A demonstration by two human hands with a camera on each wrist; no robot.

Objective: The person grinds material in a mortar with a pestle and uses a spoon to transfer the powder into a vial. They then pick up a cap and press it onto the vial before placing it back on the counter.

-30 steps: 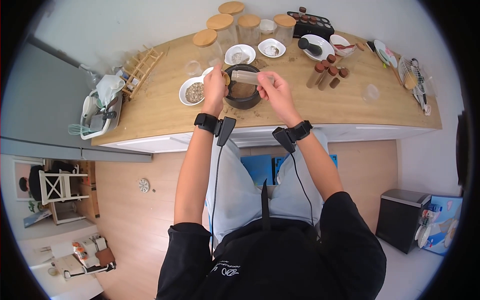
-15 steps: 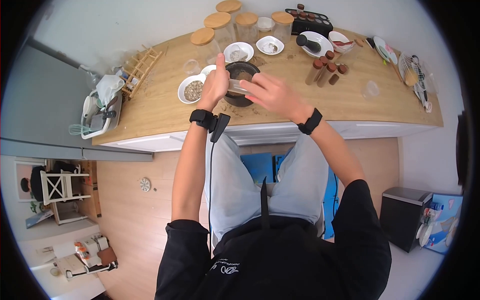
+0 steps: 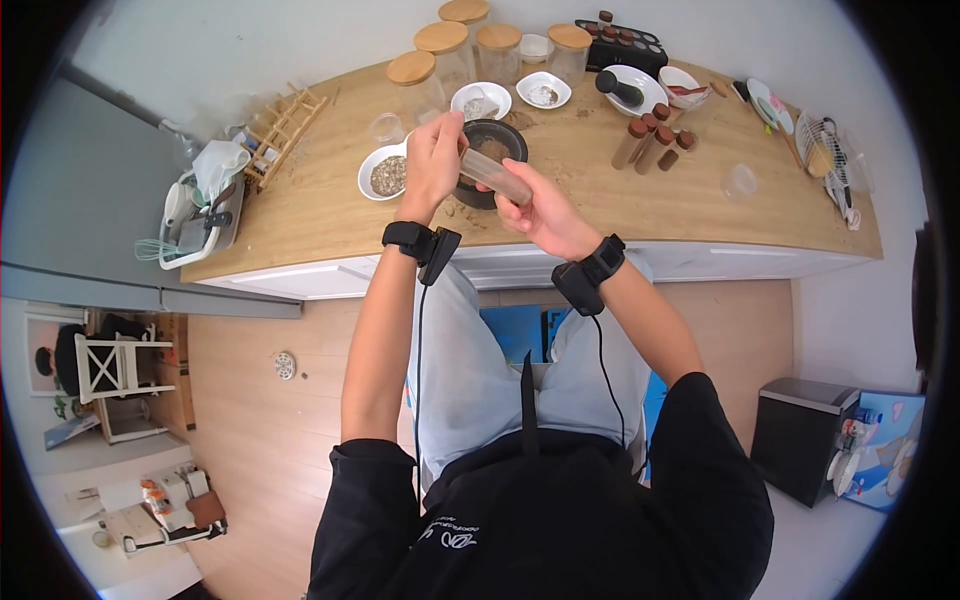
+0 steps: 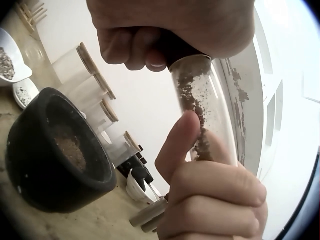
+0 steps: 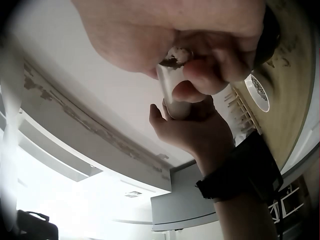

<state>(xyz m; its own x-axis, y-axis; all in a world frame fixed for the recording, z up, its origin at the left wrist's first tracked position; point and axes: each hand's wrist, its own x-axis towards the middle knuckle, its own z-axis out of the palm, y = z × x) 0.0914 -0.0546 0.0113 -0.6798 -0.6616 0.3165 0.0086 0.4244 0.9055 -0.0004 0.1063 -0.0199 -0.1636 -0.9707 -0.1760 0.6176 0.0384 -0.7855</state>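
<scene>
My right hand (image 3: 548,212) grips the body of a clear glass tube (image 3: 495,177), which slants over the near side of a black mortar (image 3: 517,143). Brown powder clings along the inside of the tube in the left wrist view. My left hand (image 3: 433,165) is curled round the dark cap (image 4: 181,49) at the tube's upper end, covering most of it. Brown powder (image 4: 71,151) lies in the mortar. Left of the mortar, partly behind my left hand, stands a white bowl (image 3: 366,180) of coarse flakes.
Wooden-lidded jars (image 3: 442,40) stand at the back beside small white dishes (image 3: 544,76). Several brown-capped tubes (image 3: 655,150) stand right of the mortar, near a white bowl (image 3: 655,92) holding a black pestle (image 3: 628,93). A wooden rack (image 3: 290,135) sits at the left.
The tube's mouth, earlier apart from the cap, has come to the cap in my left hand. My right hand moved in over the tube, then back to its lower end.
</scene>
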